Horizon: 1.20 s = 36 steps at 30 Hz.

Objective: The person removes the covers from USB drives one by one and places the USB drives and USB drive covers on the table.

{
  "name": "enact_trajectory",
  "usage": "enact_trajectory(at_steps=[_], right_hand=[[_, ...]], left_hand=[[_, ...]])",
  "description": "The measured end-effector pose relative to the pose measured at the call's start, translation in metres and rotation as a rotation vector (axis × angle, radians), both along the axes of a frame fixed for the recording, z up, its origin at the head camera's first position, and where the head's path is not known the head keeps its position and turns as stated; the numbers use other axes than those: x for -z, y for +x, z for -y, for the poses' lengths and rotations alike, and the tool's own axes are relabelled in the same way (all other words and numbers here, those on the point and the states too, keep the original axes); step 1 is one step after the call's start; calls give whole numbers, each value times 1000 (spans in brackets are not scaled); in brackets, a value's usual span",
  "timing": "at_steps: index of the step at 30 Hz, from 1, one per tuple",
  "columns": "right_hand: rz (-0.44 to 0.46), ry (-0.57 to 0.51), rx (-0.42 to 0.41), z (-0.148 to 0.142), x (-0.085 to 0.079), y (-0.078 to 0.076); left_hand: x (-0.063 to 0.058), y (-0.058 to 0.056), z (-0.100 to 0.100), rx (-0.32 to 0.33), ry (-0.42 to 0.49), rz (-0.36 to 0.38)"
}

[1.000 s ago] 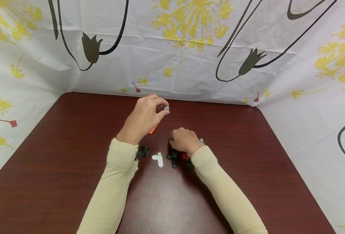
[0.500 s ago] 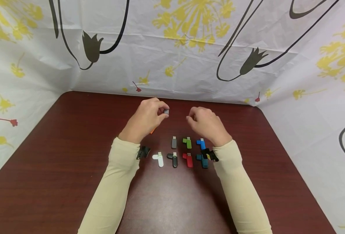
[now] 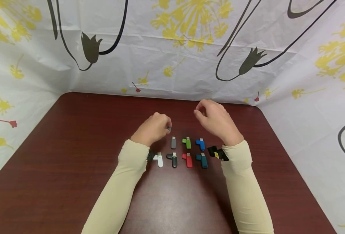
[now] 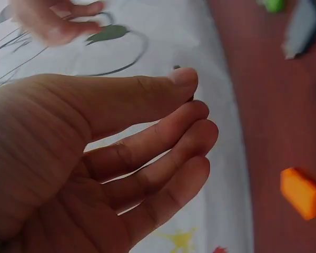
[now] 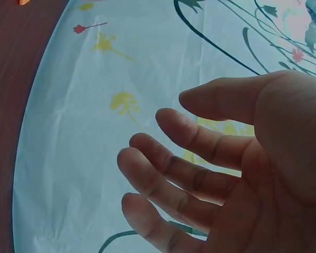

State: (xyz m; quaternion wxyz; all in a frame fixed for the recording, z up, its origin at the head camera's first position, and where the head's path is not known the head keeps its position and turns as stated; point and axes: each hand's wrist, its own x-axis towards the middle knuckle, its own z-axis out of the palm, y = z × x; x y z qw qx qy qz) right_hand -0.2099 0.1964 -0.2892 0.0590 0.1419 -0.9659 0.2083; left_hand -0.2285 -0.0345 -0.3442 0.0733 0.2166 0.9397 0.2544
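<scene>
My left hand [image 3: 154, 128] pinches a small grey cap [image 3: 169, 129] between thumb and fingers, just above the grey USB stick [image 3: 173, 143]. In the left wrist view only a dark sliver of that piece shows at the thumb tip. The grey stick lies with its metal plug pointing away and no cap at its side. My right hand [image 3: 216, 117] hovers farther right, above the table behind the blue USB stick [image 3: 202, 145]. Its fingers are loosely curved and hold nothing, as the right wrist view shows. A green USB stick [image 3: 188, 143] lies between the grey and blue ones.
A nearer row has white [image 3: 160, 161], black [image 3: 174, 161], red [image 3: 189, 161] and teal [image 3: 204, 161] USB sticks, caps at their left. An orange piece [image 4: 302, 193] lies on the table, hidden in the head view. A patterned cloth [image 3: 172, 78] rises behind the table.
My right hand has drawn away from the grey stick, up and to the right, uncovering the two rows. My left hand has come down toward the grey stick with the cap.
</scene>
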Motion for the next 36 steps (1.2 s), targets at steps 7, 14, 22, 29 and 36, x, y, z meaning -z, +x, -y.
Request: enact_trajectory(at_steps=[7,14,22,29,36], right_hand=[[-14,-5,-11,-2,-2,1],[-8,-1,-27,-1,-3,2],[3,18,-52,1,-1,2],[12,28,-58,2,-1,2],[22,23,-59,-2,-4,3]], left_hand=[[24,-3,-16,37,-82,51],[35,-5,-19,33,-108,58],[42,-6,-21,35,-105,111],[42,-7,-20,24,-103,97],[20,-8,0,-90,-84,-9]])
